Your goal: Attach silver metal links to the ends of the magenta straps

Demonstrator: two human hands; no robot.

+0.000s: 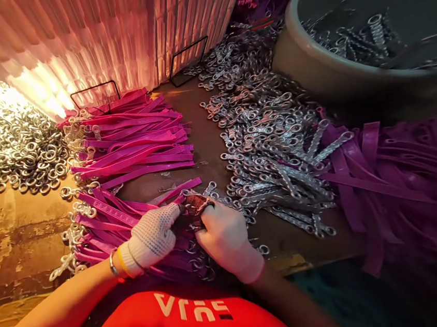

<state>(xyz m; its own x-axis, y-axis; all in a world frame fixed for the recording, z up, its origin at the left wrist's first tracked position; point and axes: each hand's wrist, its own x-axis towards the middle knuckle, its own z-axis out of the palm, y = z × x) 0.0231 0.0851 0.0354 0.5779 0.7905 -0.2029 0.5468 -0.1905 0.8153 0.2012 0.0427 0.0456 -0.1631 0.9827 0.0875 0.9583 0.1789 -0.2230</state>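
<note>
My left hand (pixel 151 235), in a white dotted glove, is closed at the lower centre, its fingertips at a small dark reddish piece (pixel 197 203). On the other side of that piece, my right hand (pixel 226 235) is closed too, in a plain white glove. What each hand pinches is too small and dark to make out. Magenta straps (pixel 102 212) with metal links at their left ends lie beside and under my left hand. Past my right hand spreads a pile of silver chain pieces (pixel 267 143) with ringed ends.
Loose metal rings (pixel 13 138) are heaped at the far left. A translucent ribbed panel (pixel 103 35) with black wire handles stands at the back. On the right are a large grey basin (pixel 334 73) holding chain pieces and a heap of purple straps (pixel 411 179). Brown table (pixel 10 227) shows between piles.
</note>
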